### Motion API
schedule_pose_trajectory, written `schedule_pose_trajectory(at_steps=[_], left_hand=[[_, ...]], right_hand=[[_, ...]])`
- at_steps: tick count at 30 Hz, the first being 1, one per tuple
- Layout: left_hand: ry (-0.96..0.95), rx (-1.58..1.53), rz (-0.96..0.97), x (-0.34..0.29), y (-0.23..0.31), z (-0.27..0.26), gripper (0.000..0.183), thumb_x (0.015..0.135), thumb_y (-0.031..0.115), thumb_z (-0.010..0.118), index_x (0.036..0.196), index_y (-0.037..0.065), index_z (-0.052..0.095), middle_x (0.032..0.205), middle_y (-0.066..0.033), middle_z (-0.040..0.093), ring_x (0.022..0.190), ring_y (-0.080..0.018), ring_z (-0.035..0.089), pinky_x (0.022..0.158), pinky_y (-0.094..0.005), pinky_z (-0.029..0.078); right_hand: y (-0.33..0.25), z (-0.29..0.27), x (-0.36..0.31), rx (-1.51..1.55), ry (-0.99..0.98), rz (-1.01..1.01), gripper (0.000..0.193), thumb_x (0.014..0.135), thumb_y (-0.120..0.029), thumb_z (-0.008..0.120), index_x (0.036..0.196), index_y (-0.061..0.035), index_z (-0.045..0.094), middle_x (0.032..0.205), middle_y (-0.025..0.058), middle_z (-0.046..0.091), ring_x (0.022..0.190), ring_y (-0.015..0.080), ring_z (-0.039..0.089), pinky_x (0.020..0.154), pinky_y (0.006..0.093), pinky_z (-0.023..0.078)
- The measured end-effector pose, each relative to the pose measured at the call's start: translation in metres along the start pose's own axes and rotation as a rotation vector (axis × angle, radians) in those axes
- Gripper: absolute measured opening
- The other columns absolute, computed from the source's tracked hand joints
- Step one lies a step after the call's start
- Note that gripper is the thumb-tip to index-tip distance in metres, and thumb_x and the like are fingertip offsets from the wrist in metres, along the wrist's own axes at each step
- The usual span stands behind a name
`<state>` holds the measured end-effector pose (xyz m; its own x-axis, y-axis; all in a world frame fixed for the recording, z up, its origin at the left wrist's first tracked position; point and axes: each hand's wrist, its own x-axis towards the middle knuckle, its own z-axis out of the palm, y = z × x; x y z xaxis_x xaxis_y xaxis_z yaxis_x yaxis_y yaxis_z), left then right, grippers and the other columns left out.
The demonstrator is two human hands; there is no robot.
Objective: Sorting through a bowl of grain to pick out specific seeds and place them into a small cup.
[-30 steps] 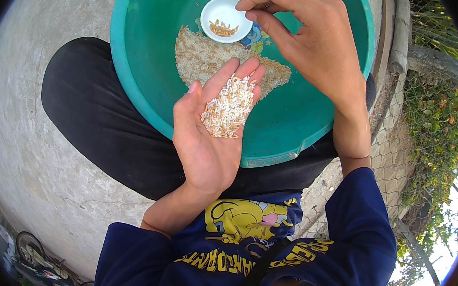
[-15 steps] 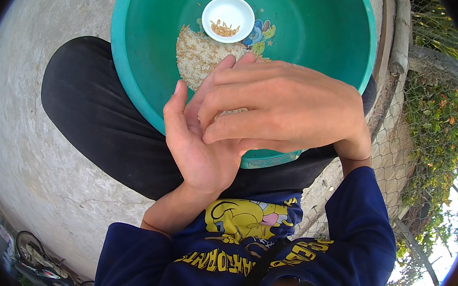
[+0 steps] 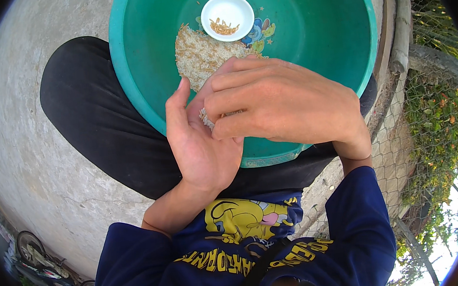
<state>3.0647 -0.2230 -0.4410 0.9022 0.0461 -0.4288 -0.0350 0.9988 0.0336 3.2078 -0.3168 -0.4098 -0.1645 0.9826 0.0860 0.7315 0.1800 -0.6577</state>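
My left hand (image 3: pixel 202 151) is cupped palm up over the near side of a green basin and holds a small heap of rice (image 3: pixel 205 118). Its thumb points up and away from the palm. My right hand (image 3: pixel 285 102) reaches across from the right, palm down, with bent fingers apart and their tips at the rice in the left palm. Grains show between those fingers; its thumb is hidden. Beyond the hands, a spread of white rice mixed with brown unhusked grains (image 3: pixel 205 52) lies in the basin. Beside it stands a small white bowl (image 3: pixel 226 6) with several brown grains in it.
The green basin (image 3: pixel 333 30) rests against my legs in dark trousers (image 3: pixel 95 111). Concrete ground (image 3: pixel 27 144) lies to the left. Wire mesh (image 3: pixel 387 151), a wooden pole (image 3: pixel 400 46) and plants are at right. A motorbike (image 3: pixel 50 273) stands at lower left.
The right-hand fingers have shifted slightly right and spread over the left palm, so more of the rice there shows. The bowl and the rice in the basin stay put.
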Motion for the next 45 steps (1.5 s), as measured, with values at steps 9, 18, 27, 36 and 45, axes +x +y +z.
schedule_pose_trajectory(at_steps=[9,18,27,36,45], left_hand=[[0.16,-0.013,0.033,-0.001,-0.001,0.009,0.056,0.103,0.048,0.031,0.119,0.003,0.059,0.113,-0.0086,0.065,0.107,-0.0186,0.062,0.091,-0.0339,0.048],[0.189,-0.01,0.055,-0.002,-0.002,0.001,0.062,0.102,0.049,0.035,0.13,-0.004,0.052,0.12,-0.0093,0.062,0.11,-0.0174,0.059,0.093,-0.0317,0.046],[-0.085,-0.108,0.121,0.001,-0.001,-0.002,0.076,0.102,0.049,0.03,0.144,-0.014,0.037,0.141,-0.0205,0.051,0.129,-0.027,0.052,0.109,-0.0376,0.04],[-0.024,0.017,0.141,0.001,-0.003,0.004,0.064,0.103,0.046,0.031,0.134,-0.007,0.05,0.128,-0.0111,0.059,0.122,-0.0218,0.054,0.108,-0.0362,0.038],[0.121,0.094,0.156,0.002,-0.005,0.019,0.07,0.104,0.042,0.027,0.143,-0.015,0.035,0.142,-0.0299,0.048,0.136,-0.0394,0.045,0.114,-0.0428,0.037]], right_hand=[[-0.001,0.003,0.006,0.016,0.083,-0.012,0.014,0.07,-0.014,0.065,0.072,-0.0007,0.068,0.085,0.005,0.066,0.087,0.0213,0.063,0.078,0.034,0.049],[0.009,-0.002,0.003,0.139,0.14,-0.028,0.02,0.067,-0.004,0.069,0.087,-0.0038,0.067,0.084,0.0076,0.066,0.081,0.0261,0.064,0.066,0.0362,0.052],[0.007,-0.016,0.003,0.26,0.421,-0.02,0.019,0.068,-0.007,0.081,0.083,-0.0069,0.07,0.076,0.0026,0.069,0.069,0.0217,0.07,0.056,0.0289,0.053],[0.007,-0.02,0.004,0.221,0.403,0.017,0.015,0.071,-0.002,0.079,0.083,-0.0033,0.069,0.078,0.0041,0.068,0.07,0.0212,0.069,0.059,0.0281,0.052],[-0.009,-0.047,0.017,0.076,0.649,0.712,0.017,0.081,0.007,0.072,0.096,0.0018,0.065,0.086,0.0141,0.067,0.079,0.0259,0.07,0.064,0.0326,0.053]])
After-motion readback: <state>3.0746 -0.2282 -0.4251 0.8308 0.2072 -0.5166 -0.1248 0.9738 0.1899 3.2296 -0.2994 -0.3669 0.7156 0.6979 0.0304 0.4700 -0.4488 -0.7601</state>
